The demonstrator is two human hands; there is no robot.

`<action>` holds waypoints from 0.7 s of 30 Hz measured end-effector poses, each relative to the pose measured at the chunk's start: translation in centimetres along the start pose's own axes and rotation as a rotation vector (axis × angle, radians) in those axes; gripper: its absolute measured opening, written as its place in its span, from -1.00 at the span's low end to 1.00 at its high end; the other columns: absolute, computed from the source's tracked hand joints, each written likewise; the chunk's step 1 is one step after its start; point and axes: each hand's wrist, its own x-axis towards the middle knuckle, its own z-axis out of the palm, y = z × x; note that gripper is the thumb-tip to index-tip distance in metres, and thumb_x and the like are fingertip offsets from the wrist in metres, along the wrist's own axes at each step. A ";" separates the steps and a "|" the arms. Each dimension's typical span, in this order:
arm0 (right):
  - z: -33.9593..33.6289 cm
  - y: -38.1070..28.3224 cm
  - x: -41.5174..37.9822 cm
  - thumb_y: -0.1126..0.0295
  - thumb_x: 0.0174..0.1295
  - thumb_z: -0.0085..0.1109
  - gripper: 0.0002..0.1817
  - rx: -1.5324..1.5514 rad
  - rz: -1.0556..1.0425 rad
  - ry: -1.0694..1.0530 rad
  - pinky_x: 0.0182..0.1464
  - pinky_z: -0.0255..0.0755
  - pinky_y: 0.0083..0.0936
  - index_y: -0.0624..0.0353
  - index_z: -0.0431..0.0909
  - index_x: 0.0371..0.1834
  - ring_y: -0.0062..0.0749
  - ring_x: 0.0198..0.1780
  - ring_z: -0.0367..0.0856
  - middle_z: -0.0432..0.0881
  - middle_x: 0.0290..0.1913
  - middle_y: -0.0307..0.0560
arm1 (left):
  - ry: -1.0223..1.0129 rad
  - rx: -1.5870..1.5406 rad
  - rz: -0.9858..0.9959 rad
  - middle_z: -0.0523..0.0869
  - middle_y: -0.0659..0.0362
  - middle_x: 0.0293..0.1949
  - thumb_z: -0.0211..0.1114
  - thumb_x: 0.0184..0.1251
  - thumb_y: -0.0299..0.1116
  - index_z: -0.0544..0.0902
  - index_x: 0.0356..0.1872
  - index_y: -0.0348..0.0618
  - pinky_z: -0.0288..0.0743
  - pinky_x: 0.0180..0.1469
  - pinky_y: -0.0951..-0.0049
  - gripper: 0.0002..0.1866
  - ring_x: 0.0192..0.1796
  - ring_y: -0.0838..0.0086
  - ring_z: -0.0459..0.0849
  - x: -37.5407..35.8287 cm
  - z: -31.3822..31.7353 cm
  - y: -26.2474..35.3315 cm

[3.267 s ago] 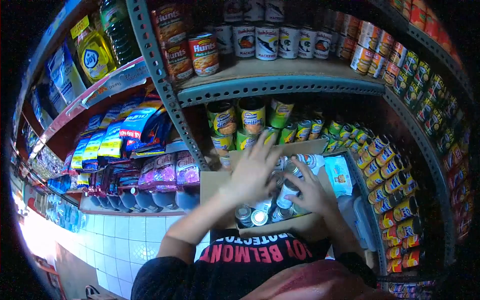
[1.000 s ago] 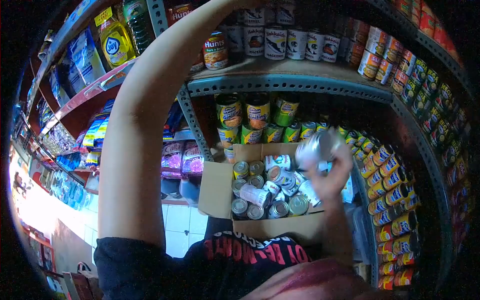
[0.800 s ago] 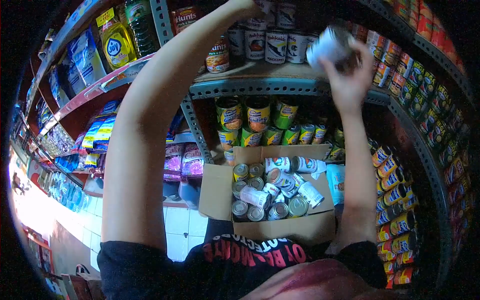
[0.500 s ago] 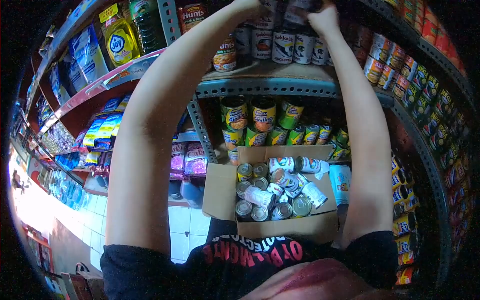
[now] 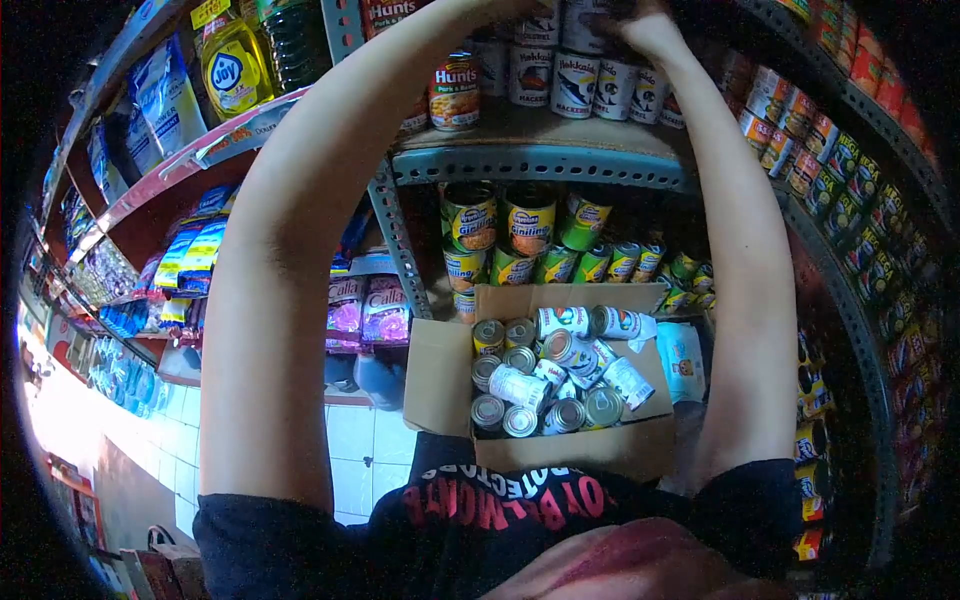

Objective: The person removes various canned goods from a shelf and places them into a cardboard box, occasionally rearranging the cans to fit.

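Observation:
Both arms reach up to the shelf with white Hokkaido mackerel cans. My right hand is beside the upper cans at the top edge; its fingers are dark and partly hidden. Only a dark bit of my left hand shows at the frame's top edge, near an upper can. What either hand holds cannot be made out. Below, an open cardboard box holds several cans, some upright and some lying on their sides.
Hunt's cans stand left of the mackerel. Argentina Giniling cans fill the shelf below. A perforated metal shelf edge runs between them. More cans line the right; bottles and pouches line the left.
The view has shifted slightly. Both hands stay near the upper mackerel cans, and my left hand now shows less at the top edge. The box looks the same.

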 end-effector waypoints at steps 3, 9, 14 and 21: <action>0.1 -2.0 -0.2 0.42 -0.16 0.69 -0.15 -0.115 0.008 0.007 0.23 0.54 -0.30 0.29 0.49 0.30 -0.26 0.17 0.61 0.67 0.13 0.01 | 0.100 0.082 0.045 0.66 -0.17 0.24 0.62 -0.10 0.13 0.67 0.21 -0.16 0.61 0.29 0.18 -0.17 0.28 0.04 0.65 -0.2 0.0 0.0; 0.7 -1.5 -1.4 0.38 -0.13 0.68 -0.08 -0.019 -0.123 0.006 0.34 0.48 -0.28 0.28 0.41 0.38 -0.20 0.30 0.55 0.60 0.27 0.10 | -0.020 0.076 0.065 0.68 -0.18 0.21 0.62 -0.14 0.19 0.67 0.20 -0.18 0.62 0.29 0.22 -0.12 0.27 0.03 0.66 -0.7 -1.6 0.9; 1.4 -3.1 -2.1 0.33 -0.09 0.67 -0.07 0.136 -0.051 -0.021 0.37 0.46 -0.27 0.28 0.39 0.41 -0.17 0.32 0.54 0.59 0.30 0.15 | -0.054 0.128 -0.054 0.69 -0.19 0.19 0.62 -0.13 0.20 0.67 0.21 -0.16 0.62 0.28 0.20 -0.12 0.26 0.01 0.67 -0.1 -0.4 1.6; 1.1 -3.4 -3.4 0.15 0.02 0.58 -0.06 -0.474 -0.121 0.164 0.37 0.48 -0.23 0.25 0.35 0.47 0.10 0.38 0.52 0.54 0.34 0.37 | 0.133 -0.001 0.062 0.69 -0.22 0.17 0.67 -0.11 0.08 0.59 0.28 -0.20 0.59 0.30 0.17 -0.09 0.26 -0.03 0.66 -0.5 0.6 1.1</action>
